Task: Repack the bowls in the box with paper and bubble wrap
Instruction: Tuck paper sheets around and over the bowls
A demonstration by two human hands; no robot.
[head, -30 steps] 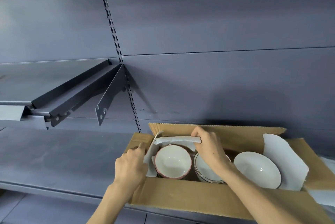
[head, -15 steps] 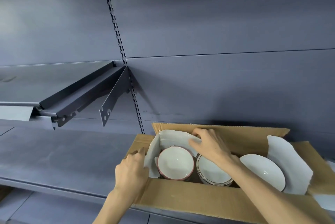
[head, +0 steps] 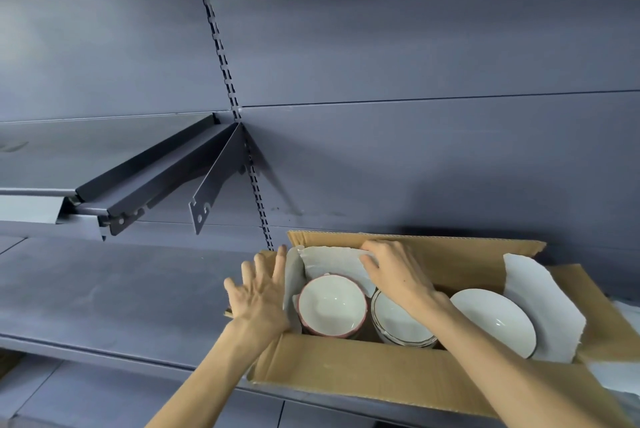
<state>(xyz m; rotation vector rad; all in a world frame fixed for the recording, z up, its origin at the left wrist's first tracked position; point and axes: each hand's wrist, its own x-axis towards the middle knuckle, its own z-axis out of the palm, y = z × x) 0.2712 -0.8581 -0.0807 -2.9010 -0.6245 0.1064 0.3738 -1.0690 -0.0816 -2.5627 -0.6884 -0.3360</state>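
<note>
We press white paper (head: 332,259) against box (head: 398,382) back-left corner, cushioning pink-rimmed bowl (head: 331,306); right hand (head: 394,271) flat on sheet; left hand (head: 261,289) splayed, gripping nothing.

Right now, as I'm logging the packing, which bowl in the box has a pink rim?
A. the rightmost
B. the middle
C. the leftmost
C: the leftmost bowl, beside the left hand, shows a pink rim; the others do not.

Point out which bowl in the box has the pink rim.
The left bowl, beside the left hand, has a pink rim. The middle bowl has a dark-lined rim, and the right bowl leans tilted against paper.
</note>
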